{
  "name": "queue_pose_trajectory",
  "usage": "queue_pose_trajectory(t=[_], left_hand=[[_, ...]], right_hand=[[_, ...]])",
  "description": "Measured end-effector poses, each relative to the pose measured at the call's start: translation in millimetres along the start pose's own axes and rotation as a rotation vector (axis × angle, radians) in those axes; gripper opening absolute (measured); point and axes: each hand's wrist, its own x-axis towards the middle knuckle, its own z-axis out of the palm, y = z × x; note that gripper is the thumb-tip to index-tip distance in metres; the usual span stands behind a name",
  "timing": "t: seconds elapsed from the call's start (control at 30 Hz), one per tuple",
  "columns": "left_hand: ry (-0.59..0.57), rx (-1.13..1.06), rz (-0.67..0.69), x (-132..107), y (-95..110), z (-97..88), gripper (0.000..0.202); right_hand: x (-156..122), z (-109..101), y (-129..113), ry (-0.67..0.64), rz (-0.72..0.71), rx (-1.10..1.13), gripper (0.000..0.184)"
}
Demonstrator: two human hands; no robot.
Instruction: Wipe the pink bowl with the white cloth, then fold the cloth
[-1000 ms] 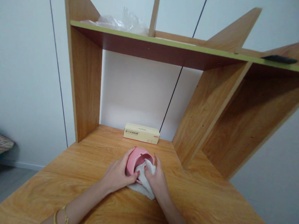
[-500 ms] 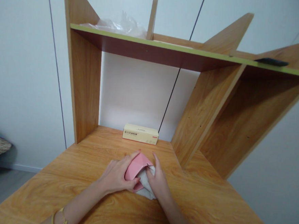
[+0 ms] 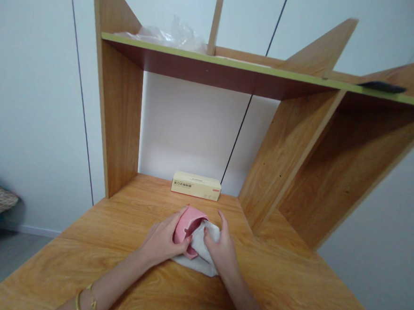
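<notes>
A pink hollow container [image 3: 190,217] with a small notch in its rim is tilted over the desk, its opening turned towards the right. My left hand [image 3: 162,240] wraps around it from the left, thumb at the lower rim. A light grey cloth [image 3: 201,242] bunches up at that opening and spreads beneath the container. On the right side, my right hand [image 3: 224,251] grips the cloth, with the thumb pressed on it and the index finger raised. The other fingers of this hand are hidden behind the cloth.
A cream box with printed writing [image 3: 196,186] stands at the back of the wooden desk [image 3: 123,234]. Wooden side panels [image 3: 119,120] hold up a green-edged shelf [image 3: 234,65]. On it lie a clear plastic bag [image 3: 176,35] and a dark flat object [image 3: 382,87].
The pink container has turned so that more of its opening shows. My right hand has shifted slightly right, away from the container's rim, and more of the cloth is visible.
</notes>
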Motion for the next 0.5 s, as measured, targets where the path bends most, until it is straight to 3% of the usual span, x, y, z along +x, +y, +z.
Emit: queue_pose_trajectory(t=[0.13, 0.3, 0.5], left_hand=[[-0.009, -0.005, 0.039, 1, -2, -2.4, 0.074], [-0.068, 0.003, 0.129, 0, 2, -2.5, 0.079], [-0.076, -0.001, 0.04, -1, 5, -2.0, 0.094]], right_hand=[[0, -8, -7, 0.002, -0.01, -0.134, 0.06], [2, -5, 2, -0.056, 0.011, -0.123, 0.063], [2, 3, 15, -0.005, -0.03, 0.045, 0.055]])
